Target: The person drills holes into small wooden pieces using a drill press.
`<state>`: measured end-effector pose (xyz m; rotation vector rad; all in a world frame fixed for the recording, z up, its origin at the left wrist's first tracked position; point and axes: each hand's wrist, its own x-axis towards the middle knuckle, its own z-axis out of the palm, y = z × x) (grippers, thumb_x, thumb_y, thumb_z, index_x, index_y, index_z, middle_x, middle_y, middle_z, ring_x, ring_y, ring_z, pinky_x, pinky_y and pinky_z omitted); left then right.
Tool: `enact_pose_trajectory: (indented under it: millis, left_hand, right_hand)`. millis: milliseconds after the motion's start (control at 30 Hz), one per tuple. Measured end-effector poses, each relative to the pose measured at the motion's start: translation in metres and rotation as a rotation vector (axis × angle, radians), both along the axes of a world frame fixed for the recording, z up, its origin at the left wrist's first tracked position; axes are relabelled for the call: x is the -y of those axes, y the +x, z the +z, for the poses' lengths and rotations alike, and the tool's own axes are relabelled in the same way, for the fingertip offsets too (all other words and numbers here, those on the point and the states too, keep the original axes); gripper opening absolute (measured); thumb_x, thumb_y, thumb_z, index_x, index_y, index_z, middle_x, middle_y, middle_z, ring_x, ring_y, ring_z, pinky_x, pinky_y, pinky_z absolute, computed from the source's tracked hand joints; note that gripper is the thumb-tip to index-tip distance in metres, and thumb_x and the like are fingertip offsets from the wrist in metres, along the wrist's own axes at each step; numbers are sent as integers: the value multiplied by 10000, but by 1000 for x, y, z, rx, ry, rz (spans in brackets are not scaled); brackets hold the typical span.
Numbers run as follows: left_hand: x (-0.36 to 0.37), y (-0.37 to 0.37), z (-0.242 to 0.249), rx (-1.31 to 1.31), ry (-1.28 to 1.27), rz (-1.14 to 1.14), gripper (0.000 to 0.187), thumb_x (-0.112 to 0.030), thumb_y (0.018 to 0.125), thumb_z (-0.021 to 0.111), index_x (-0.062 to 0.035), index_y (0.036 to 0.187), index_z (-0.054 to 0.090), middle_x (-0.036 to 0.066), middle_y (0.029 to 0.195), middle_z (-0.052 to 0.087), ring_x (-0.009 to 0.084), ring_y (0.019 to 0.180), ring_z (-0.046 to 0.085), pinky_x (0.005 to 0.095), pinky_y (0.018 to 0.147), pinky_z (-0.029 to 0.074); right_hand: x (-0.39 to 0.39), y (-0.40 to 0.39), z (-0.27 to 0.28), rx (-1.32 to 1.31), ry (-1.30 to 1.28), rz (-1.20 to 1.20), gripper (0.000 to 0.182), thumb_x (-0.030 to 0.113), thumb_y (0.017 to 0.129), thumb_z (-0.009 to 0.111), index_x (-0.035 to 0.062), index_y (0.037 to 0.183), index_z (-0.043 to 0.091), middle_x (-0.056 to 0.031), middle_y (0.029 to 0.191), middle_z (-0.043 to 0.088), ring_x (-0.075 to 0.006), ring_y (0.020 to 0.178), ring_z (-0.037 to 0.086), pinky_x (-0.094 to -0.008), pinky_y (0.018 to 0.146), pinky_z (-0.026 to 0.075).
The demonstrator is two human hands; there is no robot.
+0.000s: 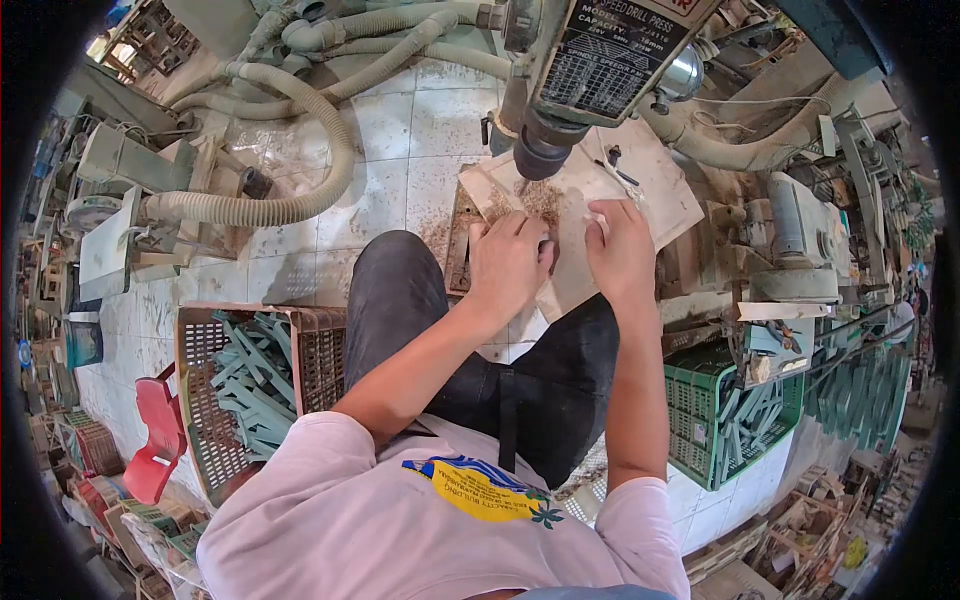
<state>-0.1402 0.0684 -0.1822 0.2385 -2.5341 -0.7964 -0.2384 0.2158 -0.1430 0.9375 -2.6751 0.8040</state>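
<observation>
A drill press (600,70) stands above a pale board (640,180) strewn with wood shavings (540,197). My left hand (507,262) is over the board's left part, just below the drill chuck (545,145). Its fingers are bent around something dark that I cannot make out. To the right, my right hand (622,248) has its thumb and fingertips pressed together over the board. Anything between those fingertips is too small to name. A dark chuck key (614,165) lies on the board beyond my right hand.
On the left, a brown crate (320,350) holds painted wood pieces (250,380), near a red chair (157,435). A green crate (692,410) with similar pieces stands at the right. Ribbed hoses (335,160) cross the floor, and machines stand on both sides.
</observation>
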Motion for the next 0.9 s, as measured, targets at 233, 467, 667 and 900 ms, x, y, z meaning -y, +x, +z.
enact_pose_trajectory:
  millis: [233, 467, 667, 900]
  left_hand:
    - [8, 36, 5, 145, 1719, -289, 144, -164, 1025, 670, -75, 1135, 696, 36, 1022, 707, 152, 931, 680, 324, 810, 530]
    - [9, 53, 0, 127, 2041, -551, 101, -165, 1044, 641, -78, 998, 663, 37, 1042, 707, 146, 930, 665, 329, 848, 541]
    - [3, 60, 6, 60, 2081, -537, 104, -147, 1036, 649, -86, 953, 649, 48, 998, 711, 162, 938, 675, 336, 866, 551]
    - [8, 68, 6, 160, 2175, -317, 48, -111, 1024, 659, -90, 981, 658, 58, 1009, 712, 183, 938, 691, 347, 858, 560]
  right_hand:
    - [-6, 66, 0, 625, -571, 102, 247, 75, 926, 723, -16, 1155, 704, -81, 1067, 673, -169, 907, 668, -299, 812, 530]
    - [3, 87, 2, 523, -675, 187, 238, 171, 970, 748, -39, 1079, 720, -55, 973, 659, -120, 836, 639, -272, 748, 524]
    - [5, 97, -9, 668, -827, 64, 172, 125, 939, 766, -14, 1027, 719, -72, 944, 667, -130, 773, 629, -262, 699, 513]
    - [11, 108, -8, 208, -513, 141, 286, 18, 812, 829, 2, 1071, 711, -151, 993, 689, -255, 847, 718, -342, 730, 580]
